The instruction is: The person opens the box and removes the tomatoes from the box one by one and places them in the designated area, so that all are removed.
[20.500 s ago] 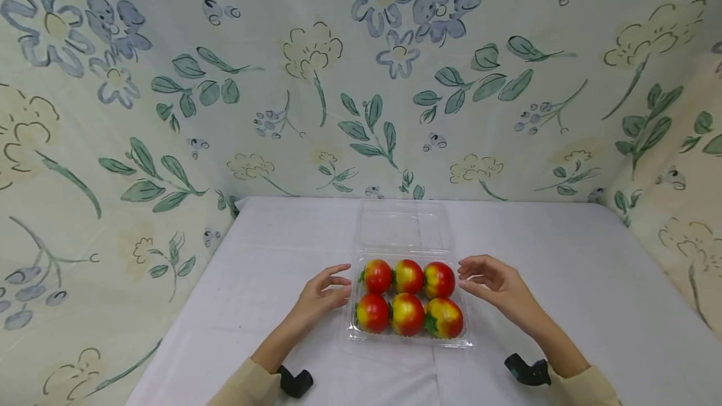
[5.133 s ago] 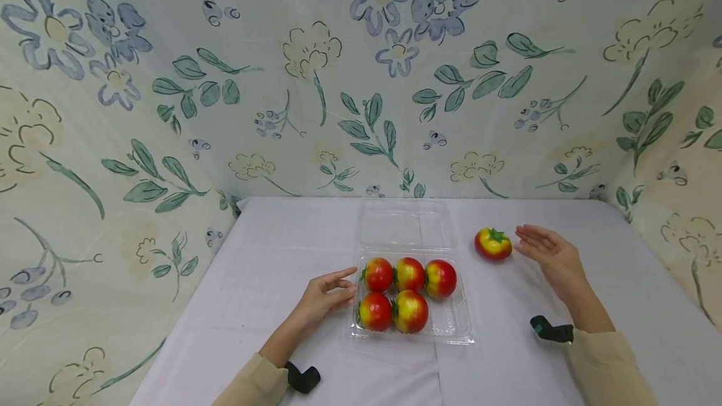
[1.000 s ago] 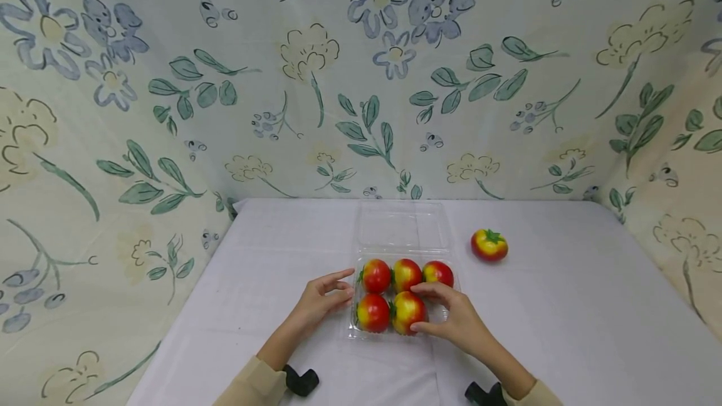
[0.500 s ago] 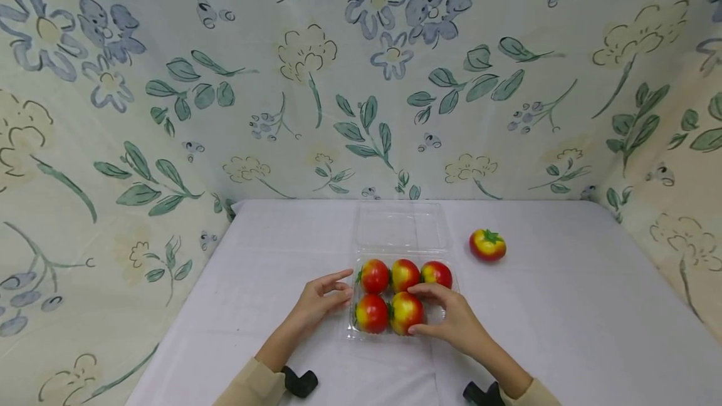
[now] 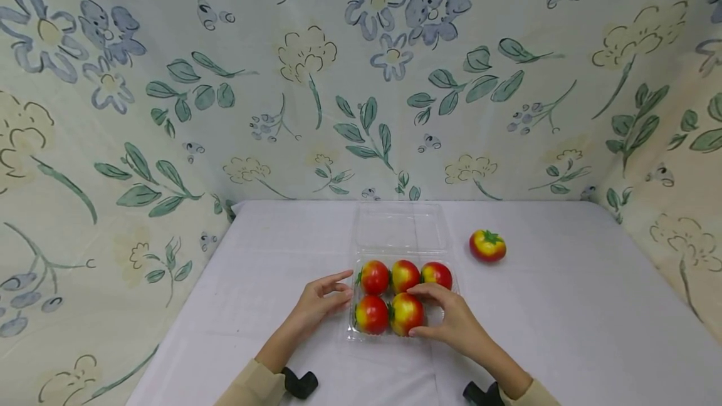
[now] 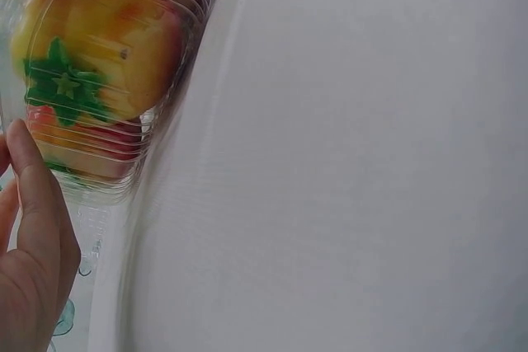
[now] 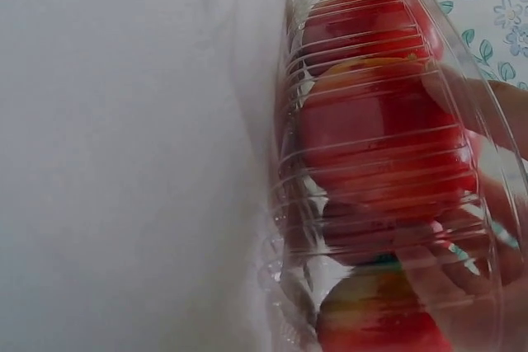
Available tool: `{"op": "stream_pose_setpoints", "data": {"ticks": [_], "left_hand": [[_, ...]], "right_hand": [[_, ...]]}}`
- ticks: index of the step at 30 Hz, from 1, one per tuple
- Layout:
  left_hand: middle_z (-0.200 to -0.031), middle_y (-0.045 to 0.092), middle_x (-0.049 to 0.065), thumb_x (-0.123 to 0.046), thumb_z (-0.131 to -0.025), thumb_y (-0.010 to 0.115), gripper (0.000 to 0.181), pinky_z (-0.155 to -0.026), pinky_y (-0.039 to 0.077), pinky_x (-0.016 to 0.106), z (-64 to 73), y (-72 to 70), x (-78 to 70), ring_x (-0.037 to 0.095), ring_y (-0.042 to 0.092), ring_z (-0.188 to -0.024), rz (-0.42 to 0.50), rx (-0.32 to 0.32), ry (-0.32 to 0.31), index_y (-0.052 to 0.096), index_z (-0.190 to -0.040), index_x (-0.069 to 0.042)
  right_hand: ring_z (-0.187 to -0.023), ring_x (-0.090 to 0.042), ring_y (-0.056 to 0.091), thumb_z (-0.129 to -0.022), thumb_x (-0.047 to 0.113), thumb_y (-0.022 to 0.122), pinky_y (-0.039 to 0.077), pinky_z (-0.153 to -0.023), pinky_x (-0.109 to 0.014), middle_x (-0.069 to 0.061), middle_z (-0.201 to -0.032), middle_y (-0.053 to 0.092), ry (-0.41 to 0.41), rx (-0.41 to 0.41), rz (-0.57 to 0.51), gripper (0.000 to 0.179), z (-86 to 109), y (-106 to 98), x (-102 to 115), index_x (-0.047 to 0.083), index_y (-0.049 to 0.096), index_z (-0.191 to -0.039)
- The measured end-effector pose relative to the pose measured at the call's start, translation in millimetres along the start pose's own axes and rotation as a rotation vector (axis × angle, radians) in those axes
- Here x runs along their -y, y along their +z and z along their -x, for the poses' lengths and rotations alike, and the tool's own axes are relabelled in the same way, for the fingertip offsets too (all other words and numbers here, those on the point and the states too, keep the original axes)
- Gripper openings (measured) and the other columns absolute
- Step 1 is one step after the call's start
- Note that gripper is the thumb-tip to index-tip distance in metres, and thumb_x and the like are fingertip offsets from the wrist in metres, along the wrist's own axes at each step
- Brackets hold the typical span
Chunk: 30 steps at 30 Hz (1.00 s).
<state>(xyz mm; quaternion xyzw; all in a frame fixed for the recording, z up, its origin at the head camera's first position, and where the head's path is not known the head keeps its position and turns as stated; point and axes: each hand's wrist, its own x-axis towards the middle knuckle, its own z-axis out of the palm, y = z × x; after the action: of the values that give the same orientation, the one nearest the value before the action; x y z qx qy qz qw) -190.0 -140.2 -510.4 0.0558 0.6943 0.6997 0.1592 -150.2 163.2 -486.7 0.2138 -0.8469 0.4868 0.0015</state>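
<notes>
Fruit (image 5: pixel 407 314) lies pinched by right hand (image 5: pixel 447 318); box (image 5: pixel 358 335) beneath.

1. The right hand (image 5: pixel 451 319) grips the front-middle tomato (image 5: pixel 407 314) between thumb and fingers.
2. The left hand (image 5: pixel 321 301) is at the left edge of the clear clamshell (image 5: pixel 372 338), fingers loosely bent.
3. Four more red-and-yellow tomatoes (image 5: pixel 374 277) sit in the clamshell, its lid (image 5: pixel 400 227) open behind.
4. Another tomato (image 5: pixel 487 246) rests on white cloth (image 5: pixel 553 306), right of the lid.

Open clear box (image 5: pixel 435 314) holds 5 red-yellow fruits (image 5: pixel 407 313); 1 fruit (image 5: pixel 487 246) lies to its right.
</notes>
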Motion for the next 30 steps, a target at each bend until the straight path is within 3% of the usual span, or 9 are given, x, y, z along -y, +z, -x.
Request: {"op": "stream_pose_setpoints", "data": {"ticks": [30], "left_hand": [[-0.105, 0.064, 0.011, -0.011, -0.094, 0.07, 0.051, -0.082, 0.058, 0.028, 1.5, 1.5, -1.7, 0.016, 0.068, -0.084, 0.024, -0.008, -0.012, 0.054, -0.142, -0.002]], "right_hand": [[-0.113, -0.027, 0.061, -0.075, 0.023, 0.089, 0.054, -0.092, -0.047, -0.003, -0.124, 0.061, -0.031, 0.036, -0.004, 0.056, 0.8, -6.8, 2.5, 0.013, 0.066, -0.125]]}}
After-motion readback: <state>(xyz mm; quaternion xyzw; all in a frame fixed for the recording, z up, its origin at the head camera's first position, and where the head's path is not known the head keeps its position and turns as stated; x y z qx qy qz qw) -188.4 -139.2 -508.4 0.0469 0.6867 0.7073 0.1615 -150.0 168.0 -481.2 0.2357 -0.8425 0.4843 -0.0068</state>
